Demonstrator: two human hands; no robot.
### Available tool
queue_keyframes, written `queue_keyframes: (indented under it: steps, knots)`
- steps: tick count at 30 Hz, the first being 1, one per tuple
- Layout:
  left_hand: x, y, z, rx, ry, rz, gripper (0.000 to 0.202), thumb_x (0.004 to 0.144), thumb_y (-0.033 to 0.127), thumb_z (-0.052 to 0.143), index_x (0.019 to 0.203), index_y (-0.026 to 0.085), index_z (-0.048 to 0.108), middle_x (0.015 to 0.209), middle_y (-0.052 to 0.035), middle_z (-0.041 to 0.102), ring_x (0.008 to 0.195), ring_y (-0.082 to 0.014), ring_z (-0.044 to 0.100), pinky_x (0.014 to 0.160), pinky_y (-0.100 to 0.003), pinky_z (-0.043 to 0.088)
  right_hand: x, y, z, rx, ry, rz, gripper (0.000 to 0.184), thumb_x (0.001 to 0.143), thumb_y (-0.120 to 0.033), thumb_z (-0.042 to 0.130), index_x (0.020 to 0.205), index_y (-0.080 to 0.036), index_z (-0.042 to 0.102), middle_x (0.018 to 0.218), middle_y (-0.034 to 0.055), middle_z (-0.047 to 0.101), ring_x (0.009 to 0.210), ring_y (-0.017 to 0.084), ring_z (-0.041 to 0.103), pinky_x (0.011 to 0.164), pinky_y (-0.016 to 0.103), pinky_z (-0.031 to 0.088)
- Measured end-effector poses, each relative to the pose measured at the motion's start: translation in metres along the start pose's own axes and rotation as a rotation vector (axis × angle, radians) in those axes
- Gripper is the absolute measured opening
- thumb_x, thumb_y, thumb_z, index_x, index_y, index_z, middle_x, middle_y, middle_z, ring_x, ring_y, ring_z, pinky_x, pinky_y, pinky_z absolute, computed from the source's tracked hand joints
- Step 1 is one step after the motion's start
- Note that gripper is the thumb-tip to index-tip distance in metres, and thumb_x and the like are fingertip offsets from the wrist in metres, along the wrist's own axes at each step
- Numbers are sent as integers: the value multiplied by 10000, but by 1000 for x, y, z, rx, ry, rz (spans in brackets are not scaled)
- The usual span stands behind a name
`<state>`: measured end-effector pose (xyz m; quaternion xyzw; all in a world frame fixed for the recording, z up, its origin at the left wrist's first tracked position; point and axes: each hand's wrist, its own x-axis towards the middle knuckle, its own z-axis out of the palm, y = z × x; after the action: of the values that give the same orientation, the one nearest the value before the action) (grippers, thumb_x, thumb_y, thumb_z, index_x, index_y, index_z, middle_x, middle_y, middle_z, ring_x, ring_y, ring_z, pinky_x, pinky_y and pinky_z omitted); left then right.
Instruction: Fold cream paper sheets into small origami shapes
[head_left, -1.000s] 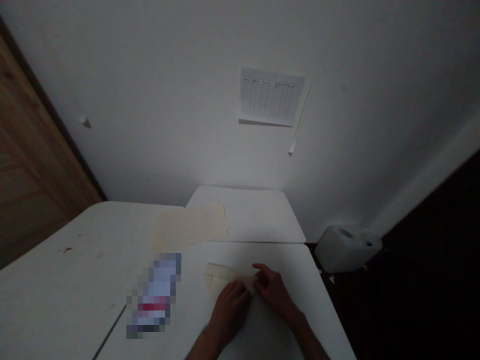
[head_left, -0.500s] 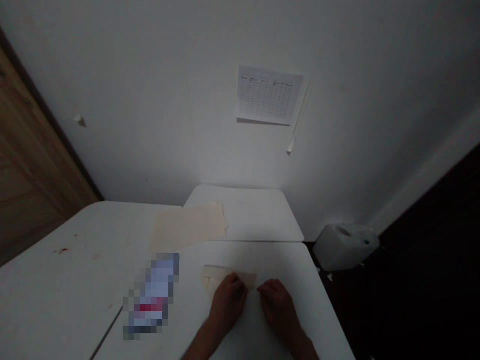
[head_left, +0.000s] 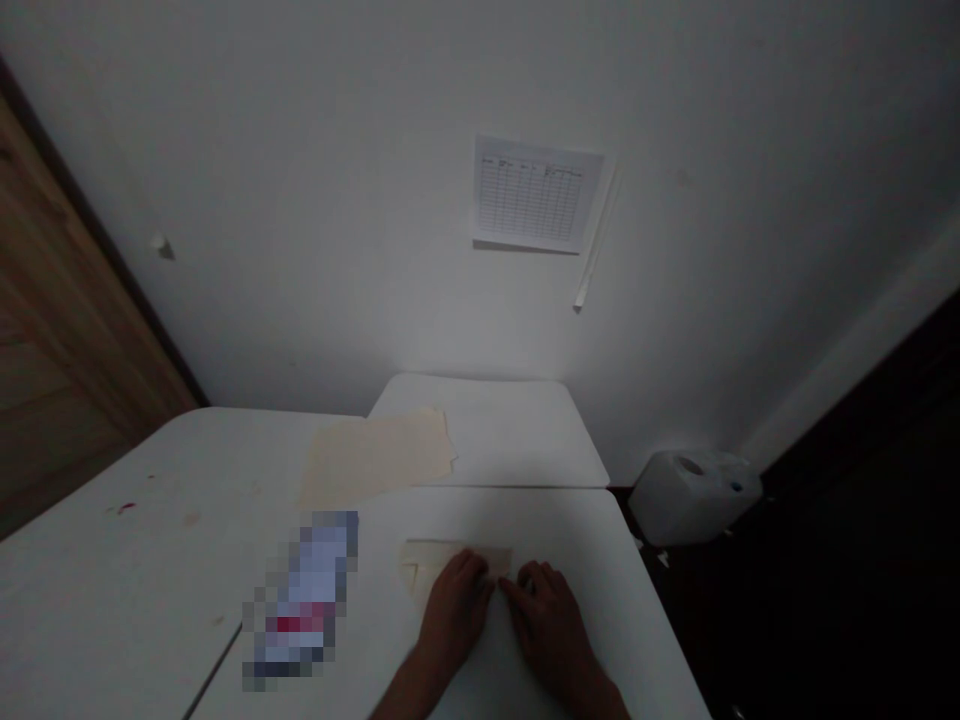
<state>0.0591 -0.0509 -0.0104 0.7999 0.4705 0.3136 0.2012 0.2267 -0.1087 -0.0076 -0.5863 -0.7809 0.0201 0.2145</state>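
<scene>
Room is left on the desk [head_left: 622,600] beside the right hand [head_left: 550,612]. Low leftward passage is obstructed by a blurred object [head_left: 306,590].

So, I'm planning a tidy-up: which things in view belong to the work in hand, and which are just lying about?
In use:
- folded sheet
- left hand, on it
- right hand, by its edge

Seemingly not in use:
- flat sheet, untouched, similar in colour
- pixelated thing
- container
- chart, on the wall

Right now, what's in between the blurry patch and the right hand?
In the head view, the folded beige piece, with the left hand on it, lies between the blurry patch and the right hand.
</scene>
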Motion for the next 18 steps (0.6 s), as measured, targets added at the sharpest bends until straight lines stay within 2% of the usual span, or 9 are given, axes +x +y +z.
queue_keyframes:
  steps: [4, 8, 13, 18]
  knots:
    - [-2, -1, 1, 14, -17, 22, 157, 830, 105, 535, 733, 192, 623, 827, -42, 608, 806, -182, 606, 731, -292, 502, 1, -1, -2, -14, -17, 13, 393, 865, -118, 532, 1205, -307, 590, 972, 57, 568, 901, 222, 506, 814, 354, 381]
    - [-6, -5, -1, 66, -55, 125, 188, 844, 106, 523, 735, 192, 650, 825, -47, 602, 793, -183, 591, 708, -291, 500, 1, -1, -1, -19, -17, 25, 385, 859, -123, 545, 1185, -320, 600, 962, 54, 568, 903, 227, 507, 798, 353, 367]
    - [-12, -14, -8, 88, -102, 320, 255, 855, 51, 485, 921, 206, 676, 1018, -74, 642, 974, -211, 579, 841, -344, 519, 0, -1, 0, -10, -13, 35, 414, 852, -115, 543, 1202, -331, 590, 961, 53, 568, 911, 230, 505, 816, 363, 356]
    - [-18, -20, -13, 171, -164, 406, 398, 798, 20, 506, 1126, 206, 634, 1203, -84, 627, 1130, -253, 535, 970, -428, 492, 2, -2, -1, -14, -31, 42, 401, 853, -120, 539, 1194, -323, 596, 946, 56, 568, 896, 230, 505, 795, 356, 360]
